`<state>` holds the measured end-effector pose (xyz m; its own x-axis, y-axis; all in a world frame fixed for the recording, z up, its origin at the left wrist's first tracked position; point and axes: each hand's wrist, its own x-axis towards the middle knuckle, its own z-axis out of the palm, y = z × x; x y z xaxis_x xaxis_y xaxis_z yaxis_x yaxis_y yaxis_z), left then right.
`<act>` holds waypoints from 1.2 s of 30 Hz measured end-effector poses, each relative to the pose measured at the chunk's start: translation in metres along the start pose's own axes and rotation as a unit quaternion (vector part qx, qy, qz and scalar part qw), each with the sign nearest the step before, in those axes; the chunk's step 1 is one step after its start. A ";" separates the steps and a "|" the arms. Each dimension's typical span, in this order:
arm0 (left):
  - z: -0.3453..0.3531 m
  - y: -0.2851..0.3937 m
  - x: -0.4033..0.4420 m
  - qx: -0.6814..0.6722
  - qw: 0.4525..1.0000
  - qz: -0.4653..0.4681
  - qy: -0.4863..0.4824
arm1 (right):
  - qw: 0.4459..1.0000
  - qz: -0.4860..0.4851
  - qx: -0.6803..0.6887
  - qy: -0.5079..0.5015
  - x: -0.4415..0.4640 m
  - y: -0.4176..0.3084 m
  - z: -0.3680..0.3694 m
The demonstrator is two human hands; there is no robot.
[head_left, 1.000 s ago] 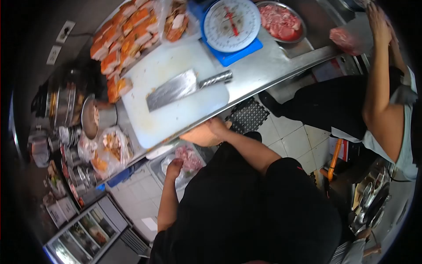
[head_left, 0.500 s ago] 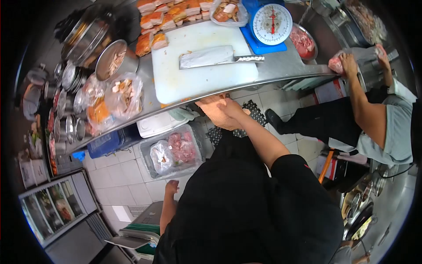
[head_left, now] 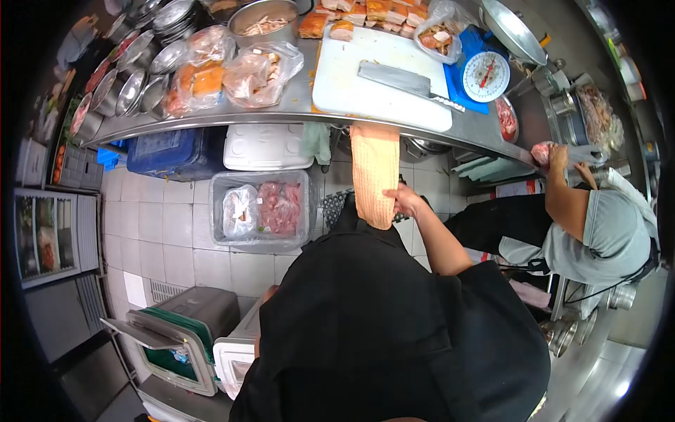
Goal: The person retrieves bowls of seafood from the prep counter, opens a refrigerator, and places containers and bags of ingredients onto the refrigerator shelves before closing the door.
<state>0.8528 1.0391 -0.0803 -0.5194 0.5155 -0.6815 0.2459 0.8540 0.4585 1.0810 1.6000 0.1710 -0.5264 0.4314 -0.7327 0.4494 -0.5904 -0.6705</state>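
My right hand (head_left: 403,200) pinches the lower side edge of a peach-orange textured cloth (head_left: 374,172), which hangs from the counter's front edge. Above it on the steel counter lies a white cutting board (head_left: 344,77) with a cleaver (head_left: 395,76) resting on it. Only a sliver of my left hand (head_left: 270,292) shows beside my black clothing, low and away from the counter; its fingers are hidden.
A tub (head_left: 307,209) of bagged meat stands on the floor beside a blue cooler (head_left: 176,153). A blue dial scale (head_left: 485,77), roast pork pieces (head_left: 376,10) and bagged meat (head_left: 264,74) sit on the counter. A co-worker (head_left: 608,225) handles meat at right. A bin (head_left: 204,359) stands lower left.
My right hand has moved down from near the counter edge, and the cloth now hangs spread out lengthwise. The view has shifted, and my left hand has become mostly hidden.
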 end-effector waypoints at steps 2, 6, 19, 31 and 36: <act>0.007 0.009 0.012 -0.080 0.996 0.029 0.037 | 0.997 0.023 -0.070 0.011 -0.009 0.014 0.004; -0.022 0.039 0.023 -0.047 0.988 0.148 0.027 | 0.991 0.026 -0.098 0.087 -0.027 0.013 0.004; -0.080 0.028 -0.018 0.149 0.983 0.110 -0.009 | 0.947 -0.129 0.226 0.188 -0.010 0.045 -0.001; -0.018 -0.017 0.022 0.141 0.984 0.104 -0.026 | 0.856 -0.199 -0.406 0.250 -0.022 0.012 0.031; -0.019 -0.014 0.023 0.176 0.966 0.189 -0.005 | 0.791 -0.168 -0.531 0.252 -0.051 -0.029 0.044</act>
<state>0.8220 1.0372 -0.0914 -0.3310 0.7940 -0.5099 0.6805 0.5752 0.4539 1.0630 1.5645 0.2328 -0.5101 0.8180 -0.2660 0.8394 0.4059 -0.3614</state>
